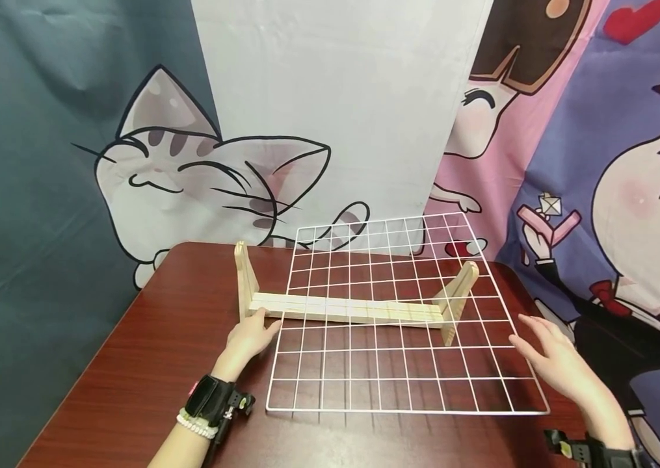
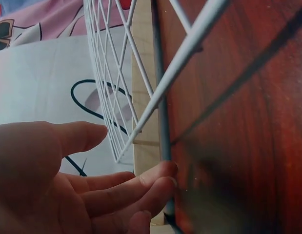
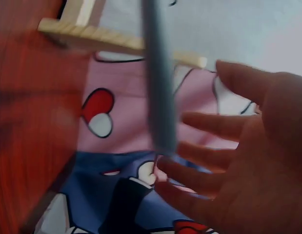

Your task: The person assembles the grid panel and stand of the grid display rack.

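A white wire grid panel (image 1: 372, 351) lies over a pale wooden stand (image 1: 347, 309), with its near edge low over the table. The stand has two upright end pieces joined by a long slatted board. My left hand (image 1: 250, 337) is at the panel's left edge, by the board's left end. In the left wrist view its fingers (image 2: 136, 192) are loosely bent beside the wire, gripping nothing; whether they touch the wood, I cannot tell. My right hand (image 1: 554, 357) is spread beside the panel's right edge. The right wrist view shows its fingers (image 3: 209, 156) apart, with nothing held.
The stand and panel are on a reddish-brown wooden table (image 1: 125, 364). Behind its far edge hangs a cloth backdrop (image 1: 353, 97) with cartoon cats and figures. A watch-like device (image 1: 207, 396) and a beaded bracelet (image 1: 196, 426) are on the left wrist.
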Demonstrator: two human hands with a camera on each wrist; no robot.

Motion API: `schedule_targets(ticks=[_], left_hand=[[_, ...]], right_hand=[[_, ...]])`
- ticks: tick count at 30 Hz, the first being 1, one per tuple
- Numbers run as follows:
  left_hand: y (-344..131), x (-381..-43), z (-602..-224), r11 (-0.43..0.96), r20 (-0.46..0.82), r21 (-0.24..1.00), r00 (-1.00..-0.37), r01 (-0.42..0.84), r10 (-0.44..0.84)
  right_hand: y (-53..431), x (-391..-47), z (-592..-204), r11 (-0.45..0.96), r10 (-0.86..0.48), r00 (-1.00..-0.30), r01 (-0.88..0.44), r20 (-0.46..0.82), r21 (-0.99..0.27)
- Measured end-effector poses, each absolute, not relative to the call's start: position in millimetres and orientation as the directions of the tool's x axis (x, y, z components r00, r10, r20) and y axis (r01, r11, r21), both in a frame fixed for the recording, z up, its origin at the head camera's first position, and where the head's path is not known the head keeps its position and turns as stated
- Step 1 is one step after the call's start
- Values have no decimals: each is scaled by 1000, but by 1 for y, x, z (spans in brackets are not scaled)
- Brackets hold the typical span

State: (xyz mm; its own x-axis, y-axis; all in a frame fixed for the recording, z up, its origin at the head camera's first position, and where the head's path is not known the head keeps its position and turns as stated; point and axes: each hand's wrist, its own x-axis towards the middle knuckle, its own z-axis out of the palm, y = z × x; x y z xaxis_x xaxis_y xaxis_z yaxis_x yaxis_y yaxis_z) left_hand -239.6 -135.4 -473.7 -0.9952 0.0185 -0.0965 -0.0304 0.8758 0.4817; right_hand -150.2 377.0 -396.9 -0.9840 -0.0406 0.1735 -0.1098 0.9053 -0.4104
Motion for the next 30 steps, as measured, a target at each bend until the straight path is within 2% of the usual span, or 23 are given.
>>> schedule_targets(ticks=[3,5,9,13,18,22,30], left_hand=[[-138,-239,-477,854,-113,520,-993,-27,37],[-139,-240,-480,809,-138,587,-989,-34,59],[-138,-242,-485,651,-199,755,-974,-80,112],[-136,-245,-492,531,-227,838,-965,-126,129],[-135,-248,-501,419,-272,889,-949,-186,157],[-134,-250,-506,346,-301,912,-933,-221,197],[-128,-251,-505,303,-310,923,-924,-237,222]], right_hand=[[387,-161,-395,894,-72,-992,-110,105,-434],[392,-167,-396,886,-74,-996,-85,43,-456],[397,-175,-401,864,-60,-997,-26,-52,-503],[399,-179,-410,790,-75,-992,2,-100,-614],[397,-182,-418,630,-154,-983,-19,-100,-776],[397,-183,-422,535,-189,-980,-52,-59,-843],[393,-182,-432,257,-226,-974,-86,27,-963]])
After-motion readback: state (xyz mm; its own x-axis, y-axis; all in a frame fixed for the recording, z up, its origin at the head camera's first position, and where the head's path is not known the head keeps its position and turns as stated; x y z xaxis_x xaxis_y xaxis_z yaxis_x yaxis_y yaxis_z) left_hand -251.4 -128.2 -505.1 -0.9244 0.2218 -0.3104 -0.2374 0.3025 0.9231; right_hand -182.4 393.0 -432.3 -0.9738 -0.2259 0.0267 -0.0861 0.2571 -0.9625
